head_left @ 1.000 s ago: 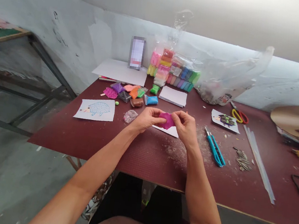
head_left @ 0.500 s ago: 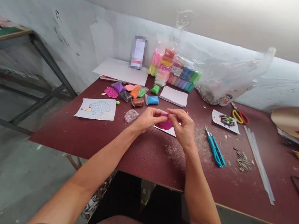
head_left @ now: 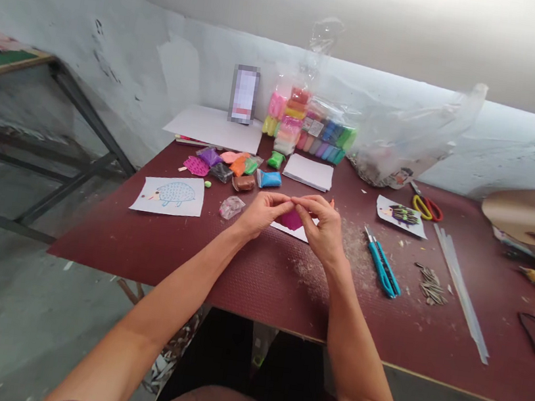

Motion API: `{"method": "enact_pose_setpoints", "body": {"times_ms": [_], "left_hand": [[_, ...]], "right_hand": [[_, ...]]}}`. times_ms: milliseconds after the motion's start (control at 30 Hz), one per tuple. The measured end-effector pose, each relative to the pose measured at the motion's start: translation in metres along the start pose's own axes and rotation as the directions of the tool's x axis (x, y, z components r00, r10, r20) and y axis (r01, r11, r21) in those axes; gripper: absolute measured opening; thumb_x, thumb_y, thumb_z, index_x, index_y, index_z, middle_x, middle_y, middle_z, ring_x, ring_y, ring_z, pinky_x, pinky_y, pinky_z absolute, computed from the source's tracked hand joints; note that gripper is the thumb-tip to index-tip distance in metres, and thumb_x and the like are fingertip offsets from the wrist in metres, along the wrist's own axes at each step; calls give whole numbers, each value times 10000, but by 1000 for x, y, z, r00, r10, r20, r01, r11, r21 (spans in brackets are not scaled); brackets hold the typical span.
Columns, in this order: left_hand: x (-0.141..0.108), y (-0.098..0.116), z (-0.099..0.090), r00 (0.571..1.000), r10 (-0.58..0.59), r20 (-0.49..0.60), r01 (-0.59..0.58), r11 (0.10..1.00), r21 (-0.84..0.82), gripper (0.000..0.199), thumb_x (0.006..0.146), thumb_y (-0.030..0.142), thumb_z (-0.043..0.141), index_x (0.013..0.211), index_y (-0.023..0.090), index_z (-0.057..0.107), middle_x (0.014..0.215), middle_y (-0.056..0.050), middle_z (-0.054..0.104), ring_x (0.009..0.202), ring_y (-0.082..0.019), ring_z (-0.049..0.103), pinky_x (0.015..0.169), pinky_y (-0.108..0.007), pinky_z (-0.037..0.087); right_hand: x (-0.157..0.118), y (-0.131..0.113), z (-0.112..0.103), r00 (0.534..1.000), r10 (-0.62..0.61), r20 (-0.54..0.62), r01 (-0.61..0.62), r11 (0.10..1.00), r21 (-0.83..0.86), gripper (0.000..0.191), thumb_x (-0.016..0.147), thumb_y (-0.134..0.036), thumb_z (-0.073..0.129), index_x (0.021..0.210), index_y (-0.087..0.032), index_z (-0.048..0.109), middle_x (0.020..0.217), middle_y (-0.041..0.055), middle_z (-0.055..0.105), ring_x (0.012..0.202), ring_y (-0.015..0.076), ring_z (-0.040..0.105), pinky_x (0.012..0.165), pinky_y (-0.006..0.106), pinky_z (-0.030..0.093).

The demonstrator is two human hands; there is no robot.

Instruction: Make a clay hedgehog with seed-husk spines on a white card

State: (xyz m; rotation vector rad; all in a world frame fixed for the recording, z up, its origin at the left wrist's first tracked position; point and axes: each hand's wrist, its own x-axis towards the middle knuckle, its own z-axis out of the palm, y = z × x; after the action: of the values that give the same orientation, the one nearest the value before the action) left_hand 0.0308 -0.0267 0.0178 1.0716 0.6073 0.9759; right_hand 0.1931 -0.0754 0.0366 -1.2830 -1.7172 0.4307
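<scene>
Both hands are up over the table, fingers curled and closed, gripping a lump of magenta clay (head_left: 290,220) between them. The left hand (head_left: 260,215) and the right hand (head_left: 324,230) meet at the fingertips above the clay, which shows only in the gap below them. The clay is held just above a white paper (head_left: 288,231), partly hidden under the hands, near the front of a dark red table (head_left: 265,286).

Just left of the left hand lies a small clear bag (head_left: 231,207) with something pale inside, and beyond it a hedgehog drawing (head_left: 167,194) in blue outline. Farther off sit open clay packets (head_left: 232,166), a lump of brown clay (head_left: 243,183) and a blue packet (head_left: 270,179). Past the hands stand a paper stack (head_left: 308,172) and a clear bag of clay packs (head_left: 308,126).

To the right of the right hand lie a teal cutter (head_left: 381,269), sunflower seed shells (head_left: 429,284), and a hedgehog picture (head_left: 401,216) with dark seeds on its back, beside red-and-yellow scissors (head_left: 427,208)
</scene>
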Motion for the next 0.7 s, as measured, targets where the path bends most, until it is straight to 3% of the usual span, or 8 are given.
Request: {"method": "enact_pose_setpoints", "body": {"times_ms": [100,200,300,433,567,700], "left_hand": [[-1,1,2,1000,2,10,-2,1000,-8,549,632,602,943,814,111,779,716,-33,739,622,-129,670,645,-256,557],[-2,3,2,999,1,39,0,1000,-10,516,660,578,937,785,110,757,704,-33,734,624,-127,678,664,-260,570],[-3,5,1,997,-20,79,22,999,-26,489,636,514,963,810,110,749,731,-35,745,657,-135,701,701,-274,590],[-2,5,-1,999,-31,36,32,999,-39,511,609,440,985,918,116,739,812,-47,779,695,-162,739,723,-308,614],[1,2,-3,1000,-10,-3,10,999,-30,490,664,386,963,967,126,679,842,-50,788,709,-168,757,700,-294,610],[0,0,-3,1000,-18,22,19,1000,-19,476,698,349,952,928,143,588,771,-36,771,687,-177,764,700,-295,604]], "right_hand": [[-1,2,0,999,-15,-41,13,999,-36,236,1014,-333,617,1118,-323,829,1045,39,762,924,201,694,1155,543,374],[-1,1,1,999,-10,-48,9,1000,-24,237,1016,-332,611,1106,-323,830,1047,42,775,941,208,706,1143,531,396],[-1,2,2,999,20,-44,-18,999,50,222,997,-355,628,1054,-295,834,1047,53,783,955,210,712,1028,455,494],[2,5,0,978,188,-88,-160,954,254,357,965,-495,645,1176,-239,774,1035,73,786,851,185,705,774,343,559],[5,7,-4,953,300,-52,-270,911,312,414,927,-595,653,943,-192,747,851,49,747,686,142,642,618,281,514],[5,6,-5,952,304,-22,-284,911,300,353,841,-538,759,795,-195,688,713,9,678,646,128,588,628,280,498]]}}
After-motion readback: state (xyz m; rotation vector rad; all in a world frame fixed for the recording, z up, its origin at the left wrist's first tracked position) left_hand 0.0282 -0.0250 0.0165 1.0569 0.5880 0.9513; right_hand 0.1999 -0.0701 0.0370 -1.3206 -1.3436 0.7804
